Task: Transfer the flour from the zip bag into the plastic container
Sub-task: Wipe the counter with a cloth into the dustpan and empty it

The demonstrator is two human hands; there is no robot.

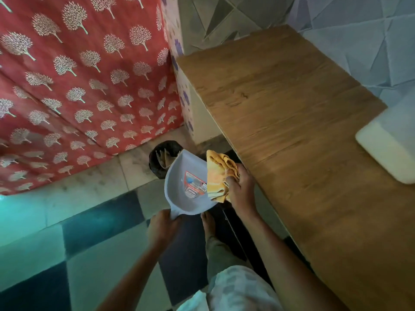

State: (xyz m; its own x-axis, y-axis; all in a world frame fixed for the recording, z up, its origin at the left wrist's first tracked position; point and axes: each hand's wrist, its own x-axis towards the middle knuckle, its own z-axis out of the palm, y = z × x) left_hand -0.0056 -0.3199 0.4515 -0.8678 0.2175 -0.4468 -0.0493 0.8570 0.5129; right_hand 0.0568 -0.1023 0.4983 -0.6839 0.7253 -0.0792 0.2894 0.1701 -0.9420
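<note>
My left hand (162,225) is curled round the handle of a pale plastic dustpan (186,185), gripping it from below, and my right hand (241,189) pinches a bunched yellow cloth (216,173) against the pan's right side, fingers folded over the fabric. I hold the pan tipped away from me, its front edge over a small bin lined with a black bag (162,159) on the floor, where some scraps show. The pan is stiff and light, I judge, with a printed label (195,184) inside its scoop; 1 hand at the handle is enough, and the soft cloth will crumple wherever I take it. The task's own things are harder to place: I see no zip bag, and the only candidate for the plastic container is a white boxy thing (388,144) at the far right of the wooden counter (292,104), too blurred to be sure. If flour is loose anywhere, it is fine and will spill easily. Round me are a checkered tile floor (89,243), a red curtain with white tree prints (78,75) to the left, and grey-blue wall tiles (359,30) behind the counter.
</note>
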